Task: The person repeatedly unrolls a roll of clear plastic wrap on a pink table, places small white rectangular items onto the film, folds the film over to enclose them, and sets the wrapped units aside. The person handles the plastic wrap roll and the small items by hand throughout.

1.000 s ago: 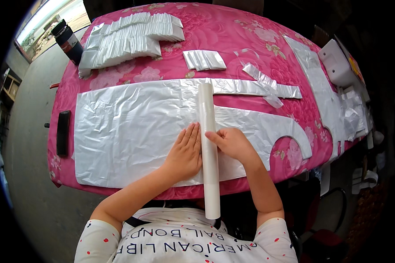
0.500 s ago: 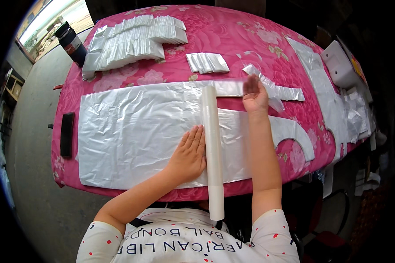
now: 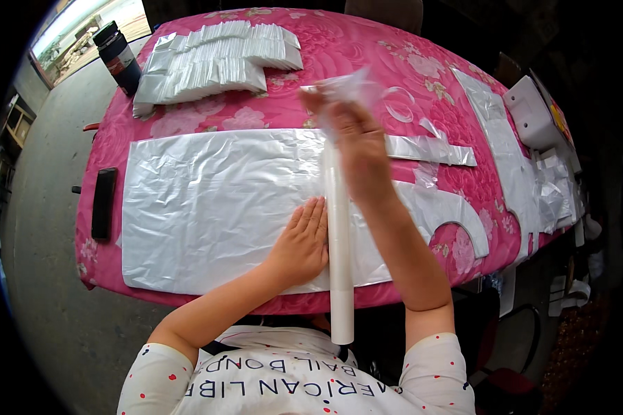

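Observation:
A stack of flat silvery-white plastic carrier bags (image 3: 208,200) lies across the table, its cut-out handle strips reaching right. My left hand (image 3: 301,238) rests flat on it, fingers stretched out, its edge touching a long roll of clear plastic film (image 3: 340,263). That roll lies across the bags and juts past the near table edge. Over the roll's far end, my right hand (image 3: 349,128) is raised, fingers curled round thin folded plastic packets (image 3: 353,86), smeared by motion. A large pile of folded plastic packets (image 3: 214,66) sits at the far left.
A dark lidded bottle (image 3: 120,62) stands at the far left edge; a black oblong object (image 3: 104,204) lies near the left edge. More plastic bags (image 3: 498,145) and a white container (image 3: 533,114) are on the right. Pink floral cloth (image 3: 457,242) covers the table.
My right hand has moved left, from above the bag handles to where a small row of folded packets lay, and now grips plastic. My left hand and the roll stay in place.

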